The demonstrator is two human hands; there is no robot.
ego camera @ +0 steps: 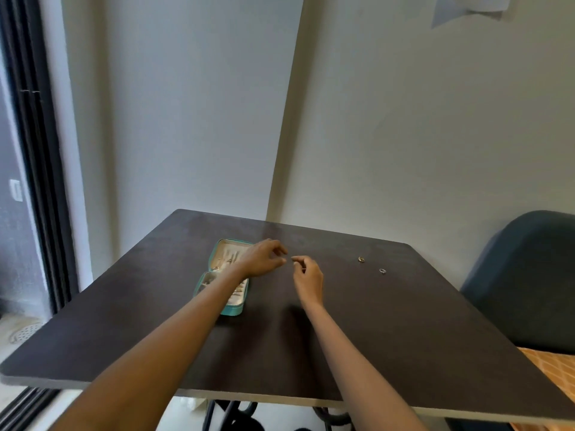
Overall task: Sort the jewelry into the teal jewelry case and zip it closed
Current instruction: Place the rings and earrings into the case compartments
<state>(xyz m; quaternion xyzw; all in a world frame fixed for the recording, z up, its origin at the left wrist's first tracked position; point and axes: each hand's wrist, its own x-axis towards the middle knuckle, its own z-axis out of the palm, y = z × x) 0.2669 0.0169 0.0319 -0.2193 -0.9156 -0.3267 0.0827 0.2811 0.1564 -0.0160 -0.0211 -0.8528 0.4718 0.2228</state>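
The teal jewelry case (234, 309) lies unzipped on the left middle of the dark table (389, 337). Its cream lining holds several small pieces. My left hand (263, 259) hovers over the case's right edge with fingers loosely curled and thumb and forefinger slightly apart. My right hand (308, 279) is just to its right above the table, fingers curled and fingertips drawn together close to the left hand's. Anything between those fingertips is too small to see. Two rings lie loose on the table at the right, a gold ring (361, 259) and a silver ring (382, 270).
The table stands in a corner, with walls behind it and a dark window frame (37, 181) on the left. A dark blue chair back (529, 281) rises at the table's right edge. An orange patterned cloth (553, 368) lies below the chair.
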